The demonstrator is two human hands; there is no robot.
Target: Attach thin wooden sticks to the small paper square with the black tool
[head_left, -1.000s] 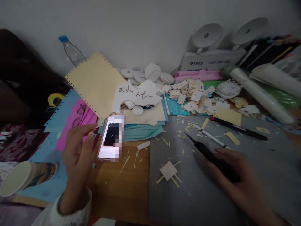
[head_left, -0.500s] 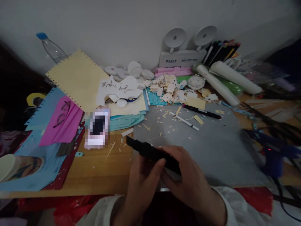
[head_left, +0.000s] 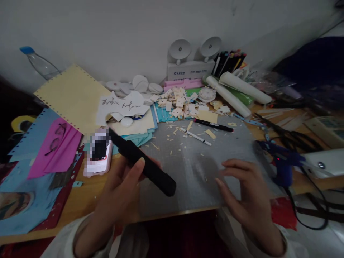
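A black utility knife (head_left: 157, 175) lies slantwise in my left hand (head_left: 122, 184), its narrow end pointing up and left towards the phone (head_left: 99, 154). My left thumb presses on its top side while the fingers wrap underneath. To the right, my right hand (head_left: 245, 191) hovers over the grey cutting mat (head_left: 188, 175), fingers curved apart with nothing between them. A white pen (head_left: 195, 136) and a black marker (head_left: 213, 125) rest on the mat beyond both hands, among small pale paper scraps.
Cut paper pieces (head_left: 177, 102) are heaped at the back. A blue glue gun (head_left: 282, 161) with a red light and a cord stands at the right. Coloured sheets (head_left: 56, 147), a folded pair of glasses (head_left: 56, 139) and a bottle (head_left: 43, 66) occupy the left side.
My right hand has let go of the utility knife and moved right, its fingers opening. My left hand has carried the knife leftward. The view has turned to the right.
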